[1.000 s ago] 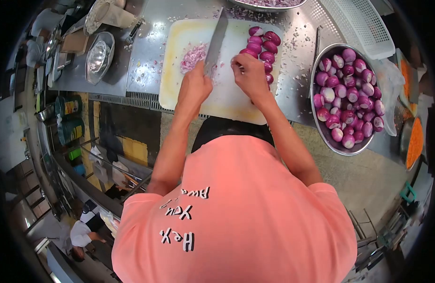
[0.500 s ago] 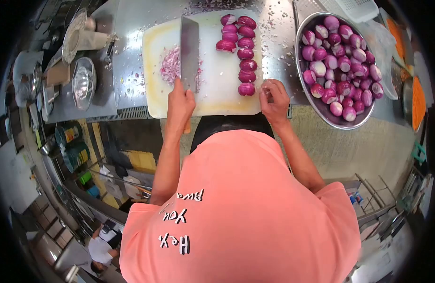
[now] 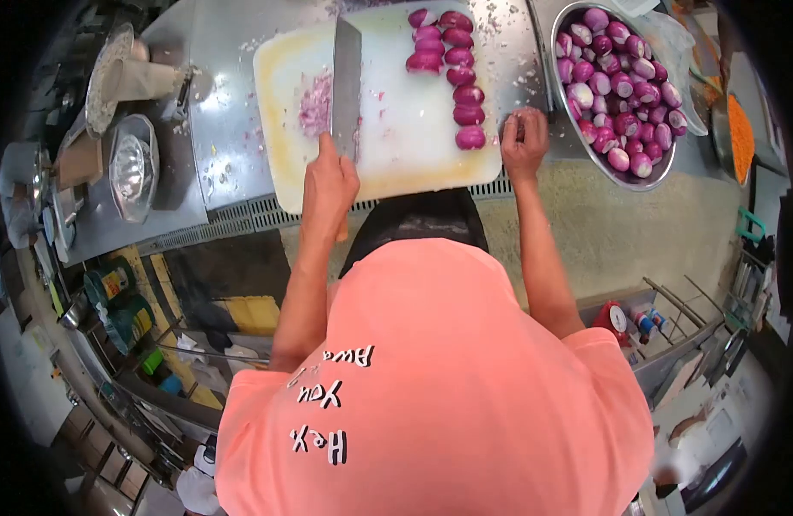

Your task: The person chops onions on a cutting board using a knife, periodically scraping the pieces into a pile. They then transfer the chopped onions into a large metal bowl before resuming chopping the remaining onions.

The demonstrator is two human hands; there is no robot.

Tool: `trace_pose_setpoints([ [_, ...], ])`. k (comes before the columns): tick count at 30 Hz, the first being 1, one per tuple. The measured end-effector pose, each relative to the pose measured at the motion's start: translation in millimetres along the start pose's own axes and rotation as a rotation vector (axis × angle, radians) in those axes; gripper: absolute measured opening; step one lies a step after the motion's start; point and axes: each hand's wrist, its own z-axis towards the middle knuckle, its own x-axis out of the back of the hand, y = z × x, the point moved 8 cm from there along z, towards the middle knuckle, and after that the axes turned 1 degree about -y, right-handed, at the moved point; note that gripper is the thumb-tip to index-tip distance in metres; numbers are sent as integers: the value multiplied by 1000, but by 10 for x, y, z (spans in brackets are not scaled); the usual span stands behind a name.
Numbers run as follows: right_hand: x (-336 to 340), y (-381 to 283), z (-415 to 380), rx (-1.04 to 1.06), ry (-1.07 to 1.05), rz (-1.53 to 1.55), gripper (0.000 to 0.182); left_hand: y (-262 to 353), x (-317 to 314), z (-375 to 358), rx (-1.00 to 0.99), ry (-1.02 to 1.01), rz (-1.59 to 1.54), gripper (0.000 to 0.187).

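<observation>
Fingers (image 3: 328,144) of the left hand (image 3: 328,185) are grasping the knife (image 3: 347,77) by its handle, whose end is showing below the palm. Its broad blade is pointing away from the body and standing just beside the chopped heap (image 3: 316,105) on the board (image 3: 414,163); whether it is touching the board I cannot tell. Right-hand fingers are curling loosely; nothing is showing in them, but I cannot tell whether they are closing on anything. That right hand (image 3: 524,146) is resting just beyond the board's right edge, between it and the bowl (image 3: 596,160) of onions. Onions (image 3: 468,114) are lying on the board in two columns, the right one longer.

Judging by looks, the knife is weighing heavy and stiff, best held at the handle, clear of the edge. Peeled onions are probably feeling firm but slick, best pinched at their sides with fingertips tucked back.
</observation>
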Motion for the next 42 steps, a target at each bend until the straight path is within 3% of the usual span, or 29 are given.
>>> trace_pose_setpoints([
  [2, -26, 39, -51, -31, -45, -10, 8, -39, 41, 21, -42, 4, -32, 24],
  [4, -46, 48, -20, -49, -20, 9, 9, -114, -2, 37, 30, -94, -229, 26],
  [11, -78, 111, -11, 10, 10, -21, 9, -192, 32, -186, 170, -216, -400, 29],
  [16, -86, 118, -19, -77, -22, 12, 8, -138, -30, -591, -139, -197, -365, 32],
  [17, -91, 130, -16, -43, -12, -22, 9, -272, -110, -637, -29, -315, -247, 36],
  [20, -84, 132, -21, -22, -11, -60, 10, -642, -47, -541, 11, -310, -230, 42],
  [21, -79, 132, -29, -36, -18, -61, 10, -608, 113, -461, -84, -199, -246, 39],
  [24, -83, 112, -14, -43, -40, -30, 10, -614, 386, -233, 40, -171, -260, 35],
  [25, -87, 91, -8, -40, -39, -29, 10, -621, 412, -160, -5, -139, -215, 29],
  [29, -69, 71, 12, -54, -30, -16, 10, -430, 413, -301, -15, -150, -84, 34],
  [31, -81, 33, 8, -21, -20, -19, 10, -356, 279, -495, -55, -337, -112, 34],
  [34, -99, 111, -1, -114, -64, -27, 10, -471, 170, -621, -84, -427, -234, 36],
  [38, -75, 68, 11, -85, -43, -33, 9, -878, 275, -324, -34, -312, -241, 39],
  [42, -58, 125, 30, -107, -20, 54, 7, -748, 489, -172, -19, -130, -75, 37],
])
